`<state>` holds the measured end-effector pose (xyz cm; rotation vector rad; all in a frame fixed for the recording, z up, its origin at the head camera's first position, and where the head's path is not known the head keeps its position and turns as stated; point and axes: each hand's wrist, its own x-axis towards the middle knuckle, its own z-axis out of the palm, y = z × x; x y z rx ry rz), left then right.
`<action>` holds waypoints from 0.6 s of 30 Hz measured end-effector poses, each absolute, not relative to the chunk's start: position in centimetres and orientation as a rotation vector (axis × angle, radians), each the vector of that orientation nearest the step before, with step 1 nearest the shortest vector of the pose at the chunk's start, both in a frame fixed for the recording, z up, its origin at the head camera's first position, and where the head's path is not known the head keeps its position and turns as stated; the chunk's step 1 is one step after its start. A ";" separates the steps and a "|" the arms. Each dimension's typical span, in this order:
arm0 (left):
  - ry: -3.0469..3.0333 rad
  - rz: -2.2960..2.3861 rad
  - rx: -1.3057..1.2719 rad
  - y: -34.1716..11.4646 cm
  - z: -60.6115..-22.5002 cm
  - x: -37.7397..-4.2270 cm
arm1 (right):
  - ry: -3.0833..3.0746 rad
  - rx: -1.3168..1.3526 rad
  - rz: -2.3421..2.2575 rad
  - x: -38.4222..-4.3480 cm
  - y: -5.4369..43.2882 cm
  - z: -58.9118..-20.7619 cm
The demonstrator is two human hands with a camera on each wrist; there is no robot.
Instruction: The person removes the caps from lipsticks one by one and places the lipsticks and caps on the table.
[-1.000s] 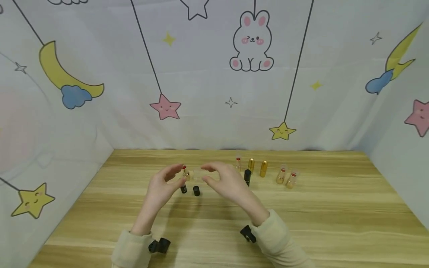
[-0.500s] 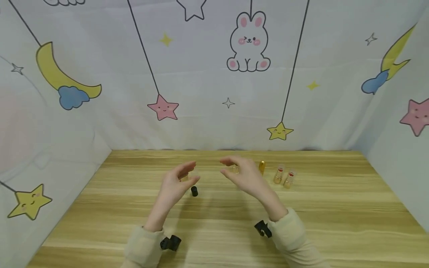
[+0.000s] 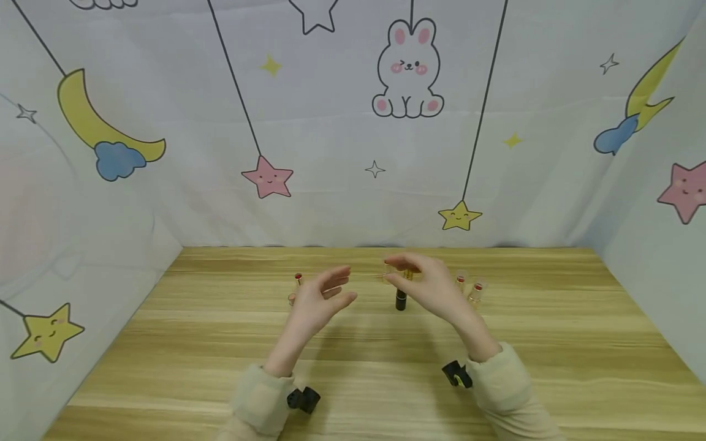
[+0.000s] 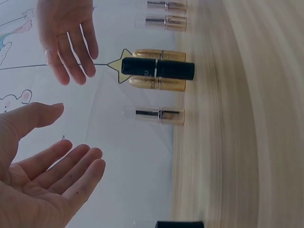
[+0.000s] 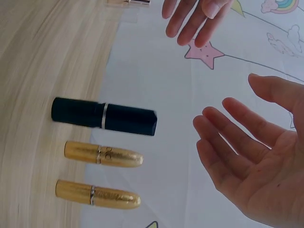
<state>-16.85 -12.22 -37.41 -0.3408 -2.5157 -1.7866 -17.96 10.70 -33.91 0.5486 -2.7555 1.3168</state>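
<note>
Both hands hover above the table, palms facing each other, holding nothing. My left hand (image 3: 320, 300), fingers extended and slightly bent, is left of centre. Partly behind it stands an uncapped red lipstick (image 3: 298, 283). My right hand (image 3: 427, 285) has its thumb apart from its fingers. Below and behind it stands a closed black lipstick (image 3: 401, 300). The right wrist view shows two gold bullet-shaped lipsticks (image 5: 103, 154) beside the black one, all upright on the table. A clear-capped lipstick (image 4: 159, 115) stands near them in the left wrist view.
Two more clear-capped lipsticks (image 3: 477, 294) stand right of the right hand. A black object (image 4: 180, 224) is cut off at the left wrist view's lower edge. The wooden table (image 3: 353, 373) ends at a printed white cloth (image 3: 331, 214) behind.
Both hands have moved right, still apart and holding nothing. The left hand now covers the place where small black pieces showed earlier. The black lipstick shows again below the right hand.
</note>
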 end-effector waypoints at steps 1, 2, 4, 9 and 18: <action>-2.509 -1.806 -0.354 -12.0 -37.5 -16.9 | -2.755 0.551 1.308 -17.9 10.9 -34.0; -2.500 -1.831 -0.365 -11.8 -37.6 -16.9 | -2.758 0.546 1.303 -17.9 11.1 -34.1; -2.488 -1.874 -0.371 -11.3 -37.8 -17.1 | -2.763 0.550 1.287 -18.0 11.6 -34.3; -2.515 -1.881 -0.401 -9.9 -38.5 -17.3 | -2.788 0.557 1.248 -18.1 12.4 -35.0; -2.664 -1.760 -0.458 -7.2 -39.8 -17.7 | -2.792 0.538 1.235 -18.8 12.8 -36.9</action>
